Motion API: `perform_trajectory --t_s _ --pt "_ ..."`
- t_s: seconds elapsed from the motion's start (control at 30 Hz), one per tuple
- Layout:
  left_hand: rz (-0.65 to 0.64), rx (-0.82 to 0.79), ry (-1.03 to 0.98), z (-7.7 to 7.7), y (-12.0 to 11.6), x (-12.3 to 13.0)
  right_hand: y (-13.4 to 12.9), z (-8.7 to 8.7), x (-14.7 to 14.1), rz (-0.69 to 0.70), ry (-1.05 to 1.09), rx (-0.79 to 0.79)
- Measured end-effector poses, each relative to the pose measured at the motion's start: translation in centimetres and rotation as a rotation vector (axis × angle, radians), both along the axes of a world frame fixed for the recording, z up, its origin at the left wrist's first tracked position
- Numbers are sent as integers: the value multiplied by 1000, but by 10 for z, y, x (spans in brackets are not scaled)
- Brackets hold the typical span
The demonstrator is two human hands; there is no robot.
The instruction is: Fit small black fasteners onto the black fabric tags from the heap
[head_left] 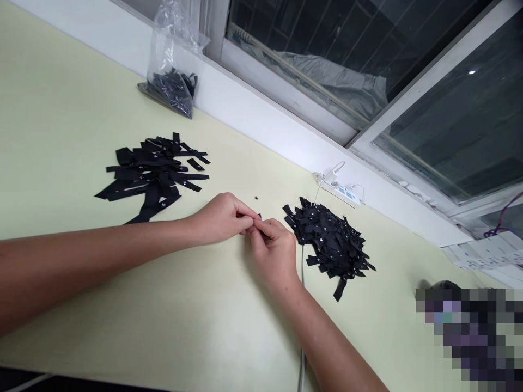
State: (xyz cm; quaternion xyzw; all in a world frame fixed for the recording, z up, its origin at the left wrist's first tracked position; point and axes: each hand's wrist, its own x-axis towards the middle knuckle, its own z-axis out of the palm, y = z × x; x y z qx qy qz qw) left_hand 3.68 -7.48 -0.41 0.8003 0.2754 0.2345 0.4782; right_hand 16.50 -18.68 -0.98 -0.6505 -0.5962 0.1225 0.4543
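Left hand (218, 220) and right hand (277, 253) together, both pinching a mostly hidden black strip (260, 216). Left pile (153, 170) and right pile (330, 237) of strips on desk (183, 326).

a pale yellow-green table (183, 326) fills most of the view, its far side meeting a low white wall (245, 115). above that wall run windows in white frames (429, 80). behind the dark left pane (327, 27), a crumpled grey sheet (347, 81) lies before a lined surface; the right pane (461, 125) carries one small bright spot (472, 72).
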Motion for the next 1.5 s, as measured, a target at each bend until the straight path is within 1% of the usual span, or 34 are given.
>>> perform_trajectory --t_s 0.17,0.23,0.37,0.5,0.7,0.8,0.87,0.93,1.03,1.17,1.3,1.5 --pt "-21 -62 -27 -4 4 0 1 1 1 -36 -10 13" --pt "-22 -61 -28 -6 5 0 1 1 3 -59 -1 8" --pt "-7 16 -3 -5 4 -3 3 2 9 -82 78 -23" --pt "20 87 41 -1 2 -4 3 2 14 -69 161 -69" --pt "46 136 32 3 0 -4 3 3 18 -23 123 -96" --pt "28 120 60 3 -1 -5 4 4 19 -28 90 -89" --pt "8 83 62 3 -1 -5 4 4 21 -42 48 -85" --pt "6 26 31 4 -1 -6 4 4 23 -59 23 -92" --pt "36 -31 -41 5 -1 -7 4 2 28 -89 55 -124" --pt "21 -20 -73 7 -1 -7 6 -2 35 -126 122 -136" --pt "-12 -22 -82 6 -1 -8 7 -2 36 -138 131 -97" --pt "-13 4 -94 6 1 -9 8 -1 37 -94 231 -41"
